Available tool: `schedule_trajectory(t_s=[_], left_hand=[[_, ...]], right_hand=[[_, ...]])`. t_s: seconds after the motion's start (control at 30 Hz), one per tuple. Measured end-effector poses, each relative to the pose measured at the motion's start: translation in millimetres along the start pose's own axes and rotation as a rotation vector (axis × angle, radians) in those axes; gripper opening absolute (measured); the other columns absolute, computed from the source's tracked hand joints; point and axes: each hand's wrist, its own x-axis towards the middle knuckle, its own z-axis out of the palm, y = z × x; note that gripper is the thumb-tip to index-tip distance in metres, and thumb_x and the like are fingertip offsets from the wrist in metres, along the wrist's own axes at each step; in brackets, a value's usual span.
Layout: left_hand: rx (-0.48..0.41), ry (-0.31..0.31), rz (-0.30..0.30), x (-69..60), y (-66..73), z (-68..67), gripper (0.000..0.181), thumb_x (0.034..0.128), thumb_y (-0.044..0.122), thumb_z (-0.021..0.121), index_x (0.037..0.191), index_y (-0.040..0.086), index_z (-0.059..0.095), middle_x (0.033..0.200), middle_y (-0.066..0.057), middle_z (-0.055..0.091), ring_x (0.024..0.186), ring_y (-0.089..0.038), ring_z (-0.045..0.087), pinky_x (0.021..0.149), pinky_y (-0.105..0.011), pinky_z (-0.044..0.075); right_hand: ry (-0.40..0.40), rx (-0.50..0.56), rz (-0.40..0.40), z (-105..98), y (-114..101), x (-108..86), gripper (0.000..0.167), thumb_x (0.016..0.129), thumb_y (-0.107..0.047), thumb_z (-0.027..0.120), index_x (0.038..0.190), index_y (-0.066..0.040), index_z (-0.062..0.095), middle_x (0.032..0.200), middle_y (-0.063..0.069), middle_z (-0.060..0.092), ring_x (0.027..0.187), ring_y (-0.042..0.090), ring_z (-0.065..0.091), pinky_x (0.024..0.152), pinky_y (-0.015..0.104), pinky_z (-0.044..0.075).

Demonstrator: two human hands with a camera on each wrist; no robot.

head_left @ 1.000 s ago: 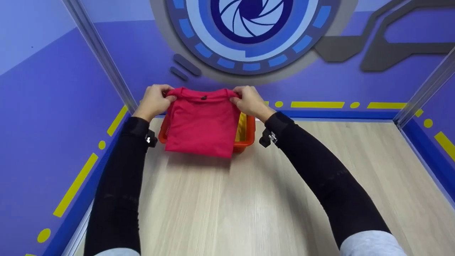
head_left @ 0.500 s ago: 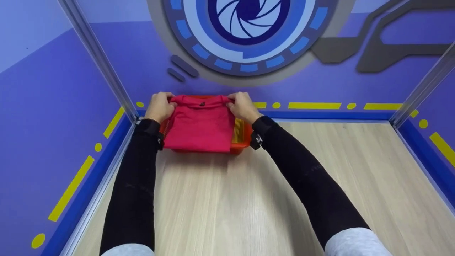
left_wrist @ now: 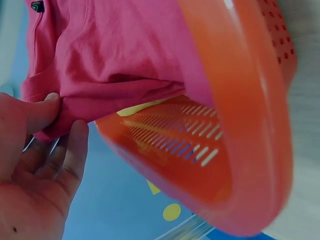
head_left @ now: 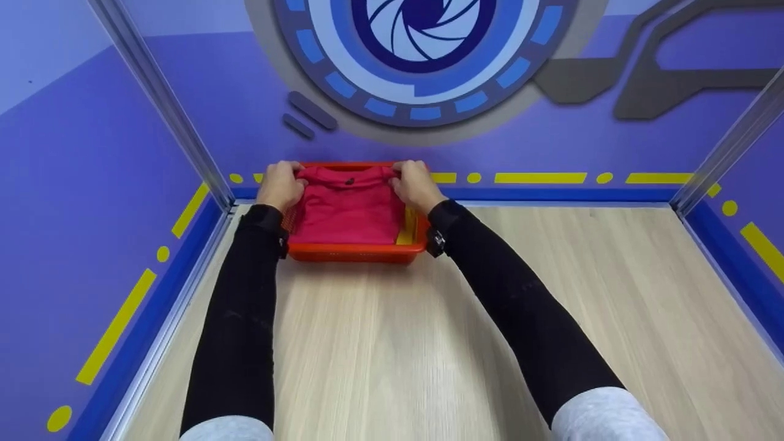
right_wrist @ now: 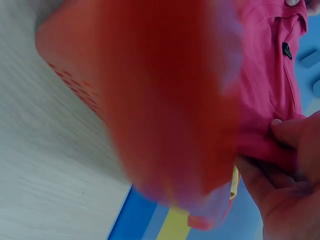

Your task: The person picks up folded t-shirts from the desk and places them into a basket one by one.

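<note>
A folded pinkish-red shirt with a small dark label at its collar lies within the rim of an orange plastic basket. My left hand pinches the shirt's left upper corner between thumb and fingers, as the left wrist view shows on the cloth. At the opposite corner my right hand pinches the shirt the same way; in the right wrist view its thumb lies over the fabric. Something yellow shows in the basket beside the shirt's right edge. The basket's floor is hidden.
The basket stands on a light wooden tabletop, close to the blue-purple back wall. A left side wall meets it at a metal corner post. Slotted openings run along the basket's side.
Both hands have lowered the shirt. Its front edge, which hung over the basket's front rim, now lies inside, so the rim shows whole.
</note>
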Motion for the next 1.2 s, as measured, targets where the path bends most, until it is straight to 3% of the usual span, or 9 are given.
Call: schedule_trajectory(t_s=[0.2, 0.4, 0.53, 0.63, 0.77, 0.93, 1.07, 1.13, 1.2], left_hand=[[-0.044, 0.041, -0.031, 5.4, 2.8, 9.6, 0.036, 0.1072, 0.011, 0.065, 0.141, 0.001, 0.071, 0.142, -0.026, 0.072, 0.140, -0.042, 0.065, 0.121, -0.052, 0.050], [-0.066, 0.054, -0.079, 3.8, -0.9, 25.1, 0.041, 0.1094, 0.012, 0.061, 0.149, 0.004, 0.065, 0.151, -0.026, 0.067, 0.145, -0.041, 0.061, 0.124, -0.051, 0.048], [-0.032, -0.052, -0.083, 0.8, 2.9, 28.8, 0.047, 0.1117, 0.015, 0.058, 0.157, 0.005, 0.057, 0.158, -0.027, 0.061, 0.146, -0.040, 0.059, 0.126, -0.051, 0.046], [0.020, -0.161, -0.050, 1.3, 6.9, 29.1, 0.045, 0.1103, 0.017, 0.057, 0.154, 0.004, 0.061, 0.156, -0.026, 0.062, 0.140, -0.039, 0.061, 0.124, -0.052, 0.047], [0.112, -0.281, 0.008, 18.3, -7.0, 44.0, 0.040, 0.1066, 0.022, 0.061, 0.142, 0.005, 0.069, 0.145, -0.023, 0.069, 0.127, -0.037, 0.065, 0.115, -0.051, 0.052], [0.179, -0.404, 0.000, 36.9, -26.0, 67.2, 0.055, 0.1061, 0.036, 0.066, 0.151, 0.005, 0.062, 0.150, -0.022, 0.065, 0.134, -0.036, 0.062, 0.121, -0.053, 0.048], [0.192, -0.481, -0.032, 17.2, -7.1, 58.5, 0.074, 0.1078, 0.040, 0.066, 0.169, 0.005, 0.042, 0.168, -0.025, 0.051, 0.155, -0.040, 0.051, 0.132, -0.056, 0.038], [0.199, -0.496, -0.037, -0.4, 9.9, 47.1, 0.076, 0.1094, 0.037, 0.064, 0.172, 0.004, 0.036, 0.172, -0.025, 0.046, 0.160, -0.040, 0.045, 0.135, -0.055, 0.034], [0.217, -0.477, -0.004, -13.4, 21.5, 39.4, 0.070, 0.1111, 0.035, 0.063, 0.169, 0.002, 0.040, 0.170, -0.026, 0.048, 0.159, -0.040, 0.047, 0.135, -0.054, 0.035]], right_hand=[[0.064, -0.014, 0.001, 1, 1, 4.7, 0.032, 0.110, -0.012, 0.065, 0.138, -0.002, 0.075, 0.136, 0.022, 0.076, 0.128, 0.034, 0.073, 0.111, 0.043, 0.059], [-0.007, -0.052, 0.017, 3, 0, 1.8, 0.036, 0.111, -0.013, 0.063, 0.144, -0.001, 0.070, 0.141, 0.023, 0.073, 0.133, 0.035, 0.070, 0.114, 0.044, 0.057], [-0.067, -0.196, -0.043, 1, -1, -6.4, 0.032, 0.109, -0.006, 0.058, 0.138, 0.002, 0.068, 0.130, 0.026, 0.075, 0.127, 0.039, 0.072, 0.110, 0.047, 0.060], [-0.044, -0.342, -0.134, 0, -2, -14.8, 0.030, 0.107, -0.002, 0.055, 0.132, 0.003, 0.070, 0.129, 0.026, 0.074, 0.125, 0.042, 0.072, 0.109, 0.050, 0.061], [-0.015, -0.508, -0.231, 3, -4, -23.8, 0.032, 0.107, -0.006, 0.054, 0.130, 0.004, 0.075, 0.138, 0.025, 0.071, 0.126, 0.044, 0.069, 0.111, 0.053, 0.059], [-0.207, -0.654, -0.197, 9, -8, -29.5, 0.040, 0.113, -0.030, 0.058, 0.128, 0.001, 0.077, 0.138, 0.020, 0.075, 0.134, 0.040, 0.068, 0.128, 0.056, 0.043], [-0.402, -0.676, -0.068, 11, -7, -29.5, 0.066, 0.114, -0.053, 0.053, 0.157, -0.002, 0.059, 0.171, 0.018, 0.051, 0.163, 0.037, 0.045, 0.141, 0.064, 0.005], [-0.423, -0.663, -0.046, 11, -5, -29.7, 0.066, 0.114, -0.053, 0.054, 0.156, -0.004, 0.060, 0.172, 0.018, 0.049, 0.165, 0.036, 0.041, 0.140, 0.066, 0.000], [-0.387, -0.638, -0.074, 9, -4, -31.3, 0.055, 0.114, -0.049, 0.057, 0.140, -0.003, 0.072, 0.158, 0.019, 0.064, 0.157, 0.035, 0.053, 0.140, 0.065, 0.005]])
